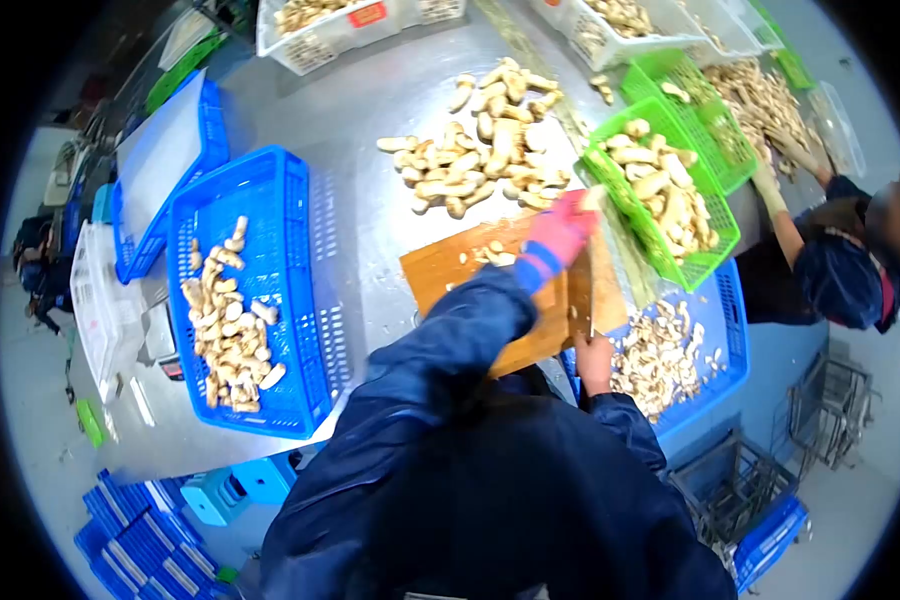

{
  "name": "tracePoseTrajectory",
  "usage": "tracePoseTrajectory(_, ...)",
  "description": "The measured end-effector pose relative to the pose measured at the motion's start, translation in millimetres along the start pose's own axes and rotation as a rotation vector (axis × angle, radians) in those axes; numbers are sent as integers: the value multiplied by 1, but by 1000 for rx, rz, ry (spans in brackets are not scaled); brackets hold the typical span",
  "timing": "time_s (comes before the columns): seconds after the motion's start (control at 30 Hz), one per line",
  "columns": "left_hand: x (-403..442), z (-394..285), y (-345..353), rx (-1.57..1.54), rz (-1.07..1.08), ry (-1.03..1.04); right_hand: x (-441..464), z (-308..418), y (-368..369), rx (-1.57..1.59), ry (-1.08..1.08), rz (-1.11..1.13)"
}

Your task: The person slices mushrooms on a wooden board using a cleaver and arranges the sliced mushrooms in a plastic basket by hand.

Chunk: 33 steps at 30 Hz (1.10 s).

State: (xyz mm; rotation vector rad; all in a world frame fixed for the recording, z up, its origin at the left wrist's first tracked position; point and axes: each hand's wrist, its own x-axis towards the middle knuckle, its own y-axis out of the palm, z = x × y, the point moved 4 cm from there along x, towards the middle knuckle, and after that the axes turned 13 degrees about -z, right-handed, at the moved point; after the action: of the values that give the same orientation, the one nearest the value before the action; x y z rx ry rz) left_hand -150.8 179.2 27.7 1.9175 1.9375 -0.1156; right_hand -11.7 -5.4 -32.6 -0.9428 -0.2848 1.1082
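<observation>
My left hand [560, 232], in a pink and purple glove, is closed round a pale mushroom [592, 199] beside the green basket [698, 268]. My right hand [594, 362] is bare and grips a knife [580, 295], its blade lying over the right part of the wooden cutting board [435, 262]. A few cut pieces [494, 256] lie on the board, partly hidden by my left sleeve. Beyond the board is a heap of whole mushrooms [460, 165] on the metal table. More mushrooms [660, 185] fill the green basket. The knife handle is mostly hidden.
At right, a blue tray [738, 335] holds sliced mushrooms [660, 365]. A blue crate [295, 270] with mushrooms stands at left. White crates [350, 40] line the far side. A co-worker in a dark cap [848, 280] reaches towards another mushroom pile [760, 100].
</observation>
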Motion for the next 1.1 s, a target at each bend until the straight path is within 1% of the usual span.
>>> tracePoseTrajectory(0.03,-3,-25,24,65,-22,126,-2,5,-3,54,56,-3)
tracePoseTrajectory(0.07,-6,-50,31,245,-58,256,-2,9,-5,30,39,-12)
tracePoseTrajectory(0.17,24,-35,-7,641,-412,765,-1,8,-7,2,28,-13)
tracePoseTrajectory(0.23,52,-23,-73,965,-639,729,0,11,-7,-12,-3,-25)
tracePoseTrajectory(0.27,63,-8,-116,945,-809,883,0,13,-9,-27,-41,-42)
tracePoseTrajectory(0.3,63,-21,-146,1198,-760,412,0,15,-11,-45,-79,-59)
tracePoseTrajectory(0.37,51,-9,-177,1330,-751,561,1,13,-10,-26,-77,-60)
tracePoseTrajectory(0.43,43,-11,-185,1313,-597,646,1,17,-10,-41,-78,-42)
tracePoseTrajectory(0.5,45,3,-193,1460,-462,478,4,15,-10,-119,-151,-28)
tracePoseTrajectory(0.57,33,10,-204,1446,-405,391,9,12,-8,-137,-191,-9)
tracePoseTrajectory(0.6,29,20,-217,1310,-420,416,3,18,-14,-126,-206,-5)
tracePoseTrajectory(0.63,14,18,-220,1077,-430,301,1,31,-18,-110,-231,-4)
tracePoseTrajectory(0.7,-33,15,-211,329,-287,-129,-12,55,-25,-9,-272,39)
tracePoseTrajectory(0.73,-56,17,-208,204,-209,-204,-20,60,-26,40,-286,66)
tracePoseTrajectory(0.77,-77,19,-206,78,-131,-273,-25,63,-22,8,-347,160)
tracePoseTrajectory(0.83,-110,29,-205,-2,-159,-343,-31,68,-11,-51,-464,342)
tracePoseTrajectory(0.87,-120,42,-207,16,-202,-349,-31,60,1,-71,-354,513)
tracePoseTrajectory(0.9,-129,55,-208,32,-243,-356,-29,51,8,-78,-390,484)
tracePoseTrajectory(0.97,-143,63,-204,189,-279,-327,-23,37,21,-95,-464,425)
tracePoseTrajectory(1.0,-149,68,-202,269,-295,-314,-21,41,18,-131,-478,382)
tracePoseTrajectory(1.1,-151,87,-194,848,-343,-97,-21,63,10,-137,-520,240)
